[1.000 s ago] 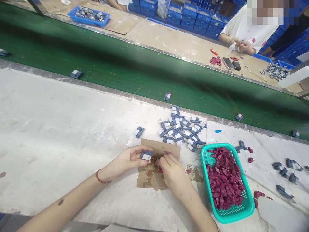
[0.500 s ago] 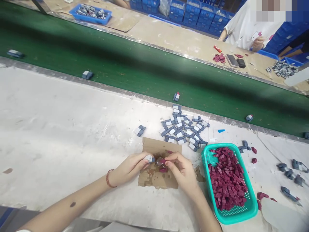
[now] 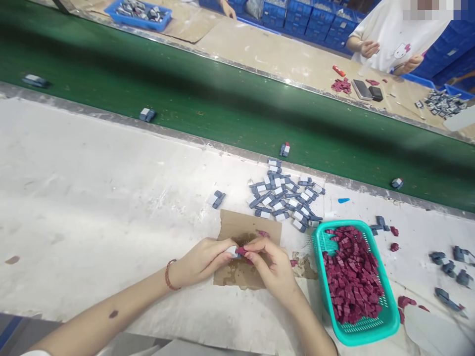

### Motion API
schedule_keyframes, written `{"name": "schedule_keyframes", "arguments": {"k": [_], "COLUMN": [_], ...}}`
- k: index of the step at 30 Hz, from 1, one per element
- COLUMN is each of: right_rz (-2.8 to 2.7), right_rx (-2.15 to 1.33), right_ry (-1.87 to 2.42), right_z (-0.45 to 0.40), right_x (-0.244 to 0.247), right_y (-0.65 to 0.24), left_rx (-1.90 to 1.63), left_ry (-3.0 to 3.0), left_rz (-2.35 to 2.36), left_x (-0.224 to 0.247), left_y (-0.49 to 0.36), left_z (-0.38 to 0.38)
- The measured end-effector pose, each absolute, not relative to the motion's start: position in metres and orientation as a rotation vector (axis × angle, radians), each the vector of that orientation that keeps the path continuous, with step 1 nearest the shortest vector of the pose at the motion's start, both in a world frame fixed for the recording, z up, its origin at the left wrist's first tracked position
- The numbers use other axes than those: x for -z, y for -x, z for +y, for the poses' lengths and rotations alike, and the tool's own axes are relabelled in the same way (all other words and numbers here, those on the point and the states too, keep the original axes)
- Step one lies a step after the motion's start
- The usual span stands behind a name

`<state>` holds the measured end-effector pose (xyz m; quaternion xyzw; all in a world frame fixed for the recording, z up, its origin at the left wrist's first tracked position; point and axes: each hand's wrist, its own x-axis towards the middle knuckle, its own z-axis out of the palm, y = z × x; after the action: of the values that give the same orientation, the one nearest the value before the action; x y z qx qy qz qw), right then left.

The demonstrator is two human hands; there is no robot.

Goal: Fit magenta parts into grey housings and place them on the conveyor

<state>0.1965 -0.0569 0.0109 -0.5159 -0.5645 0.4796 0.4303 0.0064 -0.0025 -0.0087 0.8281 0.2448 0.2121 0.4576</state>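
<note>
Between its thumb and fingers my left hand (image 3: 208, 258) pinches a small grey-and-blue plastic piece (image 3: 233, 250). My right hand (image 3: 272, 262) holds a small maroon plastic piece (image 3: 241, 251) against that piece's right end; whether the two are joined I cannot tell. Both hands are over a stained cardboard sheet (image 3: 228, 225). The round cap seen there before is now hidden by my fingers. Another maroon piece lies near the cardboard's upper right. Right of my right hand stands a green basket (image 3: 386, 316) full of maroon pieces.
Beyond the cardboard lies a pile of grey-and-blue pieces (image 3: 276, 195). A green conveyor belt (image 3: 208, 109) crosses behind, carrying several such pieces. Loose parts lie right of the basket. Across the belt, a person in a white shirt (image 3: 393, 39) works at a bench, near a blue tray (image 3: 139, 22) at left.
My right hand has moved left, bringing the maroon piece from the round cap against the grey-and-blue piece. Pieces on the belt have shifted right. The co-worker's hands have moved.
</note>
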Motion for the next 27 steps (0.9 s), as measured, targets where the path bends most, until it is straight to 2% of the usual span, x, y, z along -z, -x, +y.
{"name": "schedule_keyframes", "arguments": {"k": [12,21,27], "right_rz": [-1.715,-1.503,-1.561], "right_rx": [-1.039,-1.198,-1.140], "right_ry": [1.199,1.306,1.309], "right_z": [-0.0589,-0.0606,-0.0648], "right_x": [-0.0083,-0.0136,-0.0150], "right_y": [-0.1940,-0.1967,-0.1886], "left_rx": [-0.501,-0.431,-0.504], "left_ry": [-2.100,-2.169,-2.188], "left_rz": [0.614,0.603,0.603], "left_x": [0.0151,0.0147,0.0108], "left_y": [-0.0046,-0.0031,-0.0037], "left_z": [-0.0032,-0.0052,-0.0068]}}
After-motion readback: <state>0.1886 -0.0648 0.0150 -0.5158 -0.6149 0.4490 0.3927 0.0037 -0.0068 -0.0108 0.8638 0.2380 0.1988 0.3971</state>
